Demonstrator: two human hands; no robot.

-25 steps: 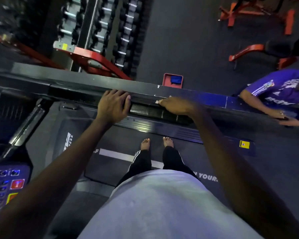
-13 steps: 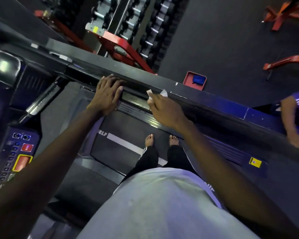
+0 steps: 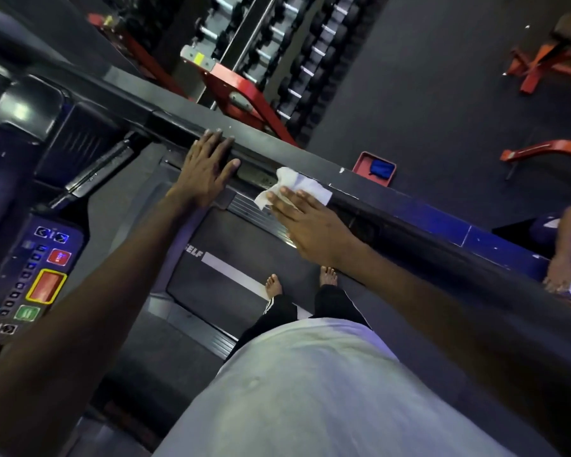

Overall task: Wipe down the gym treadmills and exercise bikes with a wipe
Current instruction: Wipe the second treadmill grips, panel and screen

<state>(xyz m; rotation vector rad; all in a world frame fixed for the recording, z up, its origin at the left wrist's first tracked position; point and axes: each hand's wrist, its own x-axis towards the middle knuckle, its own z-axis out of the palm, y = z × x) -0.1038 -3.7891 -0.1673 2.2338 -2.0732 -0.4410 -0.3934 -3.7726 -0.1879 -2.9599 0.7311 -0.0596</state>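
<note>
I stand barefoot on the treadmill belt (image 3: 231, 268) and face its long black side handrail (image 3: 393, 212). My left hand (image 3: 205, 173) lies flat on the rail, fingers straight and spread. My right hand (image 3: 307, 222) presses a white wipe (image 3: 297, 186) onto the rail with straight fingers; the wipe sticks out beyond the fingertips. The treadmill's control panel (image 3: 37, 275), with red, green and blue buttons, sits at the left edge.
Beyond the rail stands a red dumbbell rack (image 3: 261, 61) with several dumbbells. A small red tray with a blue item (image 3: 374, 168) lies on the dark floor. Orange-red bench frames (image 3: 541, 64) are at the far right. Another person's hand (image 3: 557, 278) touches the rail at the right.
The view has swung left along the rail. My right hand has flattened out, and the wipe now lies spread under its fingers. My left hand stays flat on the rail.
</note>
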